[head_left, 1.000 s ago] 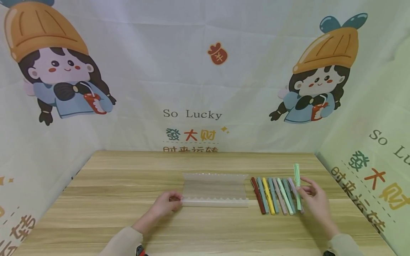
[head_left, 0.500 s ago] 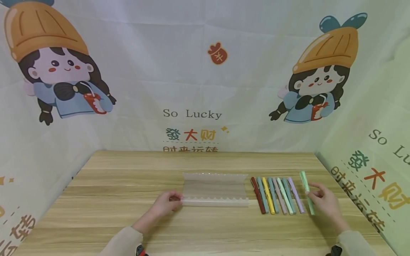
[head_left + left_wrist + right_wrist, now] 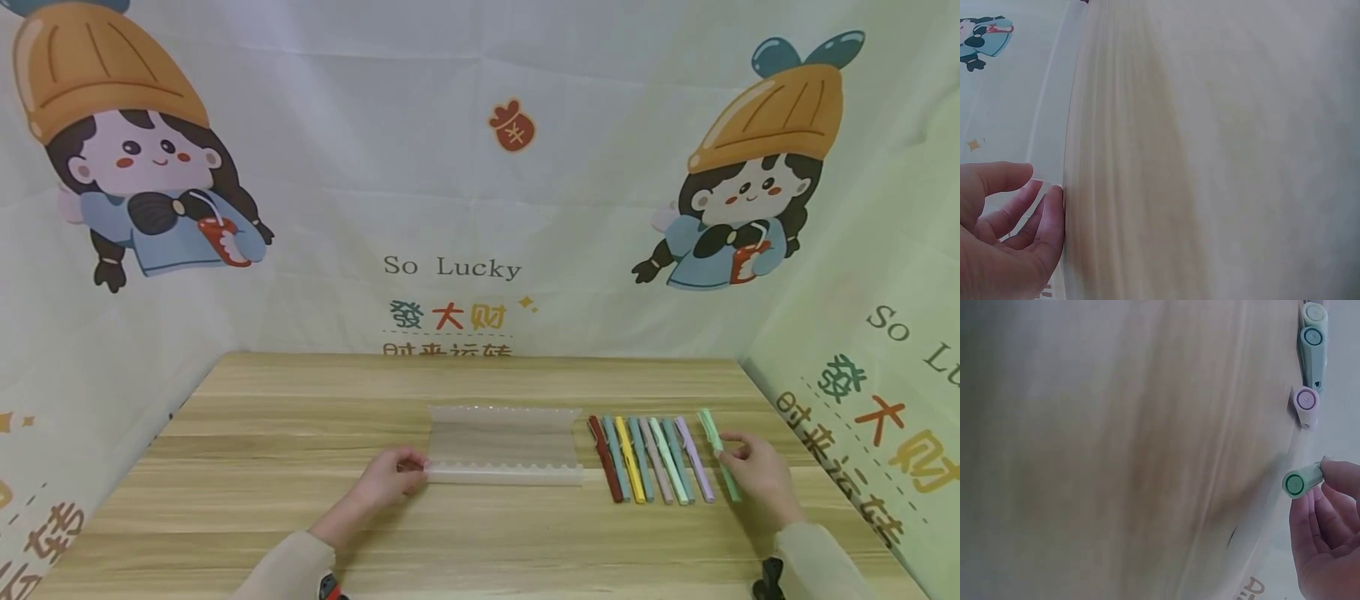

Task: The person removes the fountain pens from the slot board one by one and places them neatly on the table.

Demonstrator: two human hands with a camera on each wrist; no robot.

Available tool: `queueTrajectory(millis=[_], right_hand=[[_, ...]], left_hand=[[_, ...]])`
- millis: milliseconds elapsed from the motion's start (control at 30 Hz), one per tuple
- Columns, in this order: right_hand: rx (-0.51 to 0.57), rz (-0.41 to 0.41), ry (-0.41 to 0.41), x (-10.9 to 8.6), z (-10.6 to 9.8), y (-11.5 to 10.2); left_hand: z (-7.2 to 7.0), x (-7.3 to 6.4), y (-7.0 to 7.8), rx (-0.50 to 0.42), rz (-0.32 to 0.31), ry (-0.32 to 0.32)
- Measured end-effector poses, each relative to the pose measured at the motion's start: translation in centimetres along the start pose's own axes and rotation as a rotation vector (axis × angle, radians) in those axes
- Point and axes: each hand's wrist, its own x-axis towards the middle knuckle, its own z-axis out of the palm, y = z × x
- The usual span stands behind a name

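Note:
A clear plastic pen tray [image 3: 504,477] with scalloped edges lies mid-table in the head view. My left hand [image 3: 390,479] pinches its near left corner; the left wrist view shows the thumb and fingers of this hand [image 3: 1013,237] around the end of the strip. Between thumb and fingers, my right hand [image 3: 761,475] holds a light green pen [image 3: 708,427] by its middle, tilted, right of the row. Its round end faces the camera in the right wrist view, where the pen [image 3: 1296,484] is apart from the purple pen [image 3: 1306,400]. Whether it touches the table cannot be told.
Several capped pens lie side by side right of the tray, from a dark red pen [image 3: 605,460] through a yellow pen [image 3: 629,460] to a purple pen [image 3: 695,462]. The wooden table [image 3: 480,546] meets printed cloth walls [image 3: 465,208] behind and at the sides.
The right hand has carried the light green pen rightward and lower, from over the purple pen to beside the row. The left hand and tray stay put.

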Motion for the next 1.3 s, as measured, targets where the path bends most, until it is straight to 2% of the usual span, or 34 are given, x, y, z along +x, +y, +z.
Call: queueTrajectory(millis=[100, 133, 233, 333, 367, 500, 767, 1300], right_hand=[[0.004, 0.007, -0.014, 0.3, 0.1, 0.1], [0.005, 0.010, -0.016, 0.3, 0.1, 0.1], [0.012, 0.021, -0.024, 0.4, 0.2, 0.1], [0.016, 0.036, -0.029, 0.5, 0.4, 0.1], [0.018, 0.042, -0.031, 0.5, 0.4, 0.2], [0.021, 0.058, -0.040, 0.6, 0.5, 0.1], [-0.006, 0.054, -0.041, 0.8, 0.6, 0.1], [0.020, 0.062, -0.063, 0.9, 0.9, -0.2]], left_hand=[[-0.1, 0.0, -0.4, -0.017, 0.044, -0.018], [-0.2, 0.0, -0.7, -0.027, 0.092, -0.029], [-0.2, 0.1, -1.0, -0.036, 0.110, -0.033], [-0.1, 0.1, -0.8, -0.031, 0.076, -0.019], [0.0, 0.1, -0.5, -0.019, 0.029, -0.007], [0.2, 0.1, -0.3, 0.006, -0.009, 0.017], [0.3, 0.0, -0.2, 0.014, -0.014, 0.018], [0.2, 0.0, -0.1, 0.001, -0.017, 0.013]])
